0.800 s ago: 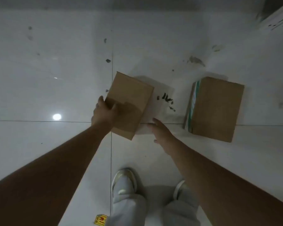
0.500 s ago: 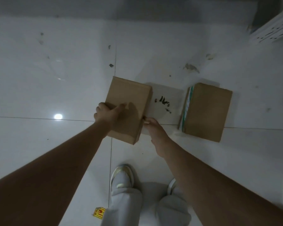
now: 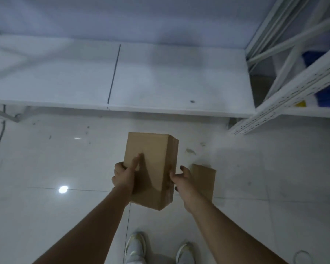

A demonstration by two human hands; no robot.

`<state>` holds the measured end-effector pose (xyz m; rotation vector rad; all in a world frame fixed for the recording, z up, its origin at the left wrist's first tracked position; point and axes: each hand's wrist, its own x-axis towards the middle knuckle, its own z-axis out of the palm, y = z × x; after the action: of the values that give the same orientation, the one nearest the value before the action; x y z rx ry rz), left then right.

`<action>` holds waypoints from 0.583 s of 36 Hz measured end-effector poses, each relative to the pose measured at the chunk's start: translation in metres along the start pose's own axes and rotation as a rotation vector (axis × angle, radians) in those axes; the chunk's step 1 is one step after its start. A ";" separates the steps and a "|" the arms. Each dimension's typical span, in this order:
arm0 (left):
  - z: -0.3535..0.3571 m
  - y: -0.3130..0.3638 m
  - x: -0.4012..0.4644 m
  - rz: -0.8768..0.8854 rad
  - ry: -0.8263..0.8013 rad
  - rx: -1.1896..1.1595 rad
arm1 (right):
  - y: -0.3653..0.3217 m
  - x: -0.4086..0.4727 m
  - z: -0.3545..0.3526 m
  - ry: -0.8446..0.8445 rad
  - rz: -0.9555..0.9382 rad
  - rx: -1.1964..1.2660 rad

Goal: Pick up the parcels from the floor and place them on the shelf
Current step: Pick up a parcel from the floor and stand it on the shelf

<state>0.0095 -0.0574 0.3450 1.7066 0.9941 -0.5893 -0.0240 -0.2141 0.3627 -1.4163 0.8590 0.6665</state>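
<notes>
White floor tiles (image 3: 46, 168) fill the near half of the view, and a low white shelf board (image 3: 160, 77) now runs across the far side, with a white metal rack (image 3: 293, 88) at the far right holding some blue things too dim to name. Half a second ago the view looked straight down at two parcels lying flat on the tiles, with both hands just closing on the left one; now that cardboard parcel (image 3: 151, 168) is off the floor and held up in front of the body. The left hand (image 3: 123, 176) clasps its left side with the thumb laid over the top face, and the right hand (image 3: 181, 178) presses against its right side with fingers partly spread. The second parcel (image 3: 204, 180) remains on the floor just right of the right hand, partly hidden behind it. My reading is that the pickup of the first parcel is done and the carry has begun, with the bare shelf board straight ahead the likely spot; the other parcel still waits its turn
</notes>
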 end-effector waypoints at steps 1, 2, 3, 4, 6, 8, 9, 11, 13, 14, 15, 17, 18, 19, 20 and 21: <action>-0.005 0.011 -0.013 0.012 -0.006 -0.016 | -0.014 -0.013 -0.003 0.002 -0.013 -0.016; -0.009 0.023 -0.026 0.026 -0.018 -0.027 | -0.027 -0.027 -0.005 0.008 -0.029 -0.032; -0.014 0.036 -0.042 0.041 -0.031 -0.030 | -0.041 -0.041 -0.008 0.019 -0.046 -0.051; -0.019 0.050 -0.059 0.057 -0.043 -0.035 | -0.054 -0.057 -0.011 0.031 -0.063 -0.073; -0.028 0.078 -0.089 0.098 -0.065 -0.060 | -0.080 -0.086 -0.018 0.035 -0.101 -0.095; -0.036 0.107 -0.118 0.137 -0.074 -0.077 | -0.106 -0.114 -0.026 0.016 -0.137 -0.089; -0.040 0.119 -0.130 0.155 -0.075 -0.084 | -0.119 -0.128 -0.029 0.015 -0.156 -0.090; -0.047 0.141 -0.155 0.183 -0.101 -0.110 | -0.144 -0.160 -0.038 0.027 -0.190 -0.094; -0.054 0.161 -0.176 0.191 -0.121 -0.152 | -0.169 -0.190 -0.046 0.029 -0.225 -0.079; -0.057 0.171 -0.187 0.204 -0.133 -0.175 | -0.183 -0.206 -0.049 0.031 -0.247 -0.078; -0.061 0.181 -0.202 0.215 -0.138 -0.201 | -0.195 -0.220 -0.053 0.044 -0.274 -0.089; -0.068 0.202 -0.235 0.240 -0.152 -0.263 | -0.220 -0.250 -0.062 0.070 -0.330 -0.112; -0.072 0.211 -0.248 0.246 -0.168 -0.298 | -0.233 -0.267 -0.066 0.058 -0.353 -0.114; -0.076 0.220 -0.261 0.253 -0.192 -0.329 | -0.246 -0.283 -0.069 0.033 -0.372 -0.108; -0.079 0.229 -0.273 0.270 -0.216 -0.350 | -0.258 -0.301 -0.072 0.003 -0.388 -0.094; -0.083 0.239 -0.285 0.284 -0.242 -0.371 | -0.270 -0.316 -0.075 -0.014 -0.411 -0.094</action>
<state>0.0508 -0.1063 0.7202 1.3761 0.6280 -0.3849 0.0172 -0.2762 0.7785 -1.6101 0.5064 0.4050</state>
